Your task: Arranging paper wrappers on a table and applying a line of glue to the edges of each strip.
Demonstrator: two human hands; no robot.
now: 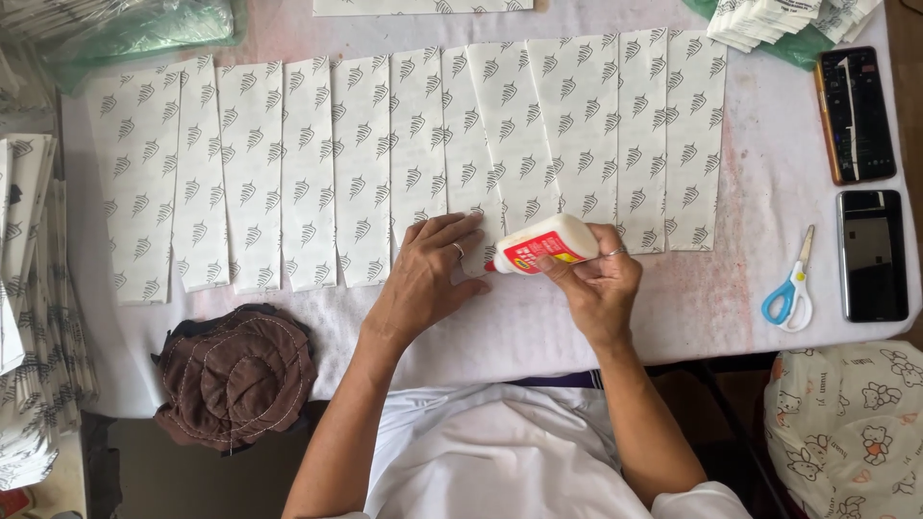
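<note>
A row of several white paper sheets point(317, 163) printed with small grey leaf marks lies overlapped across the white cloth-covered table point(760, 183). My left hand point(428, 274) presses flat on the lower end of one sheet near the middle. My right hand point(596, 284) grips a white glue bottle point(548, 243) with a red label, held sideways. Its red tip points left and rests at the bottom edge of the sheet beside my left fingers.
Blue-handled scissors point(790, 293) and two dark phones point(870, 255) point(854, 113) lie at the right. A brown fabric hat point(236, 375) sits at the front left edge. Stacks of the same printed paper stand at the far left point(29, 308) and back right point(769, 19).
</note>
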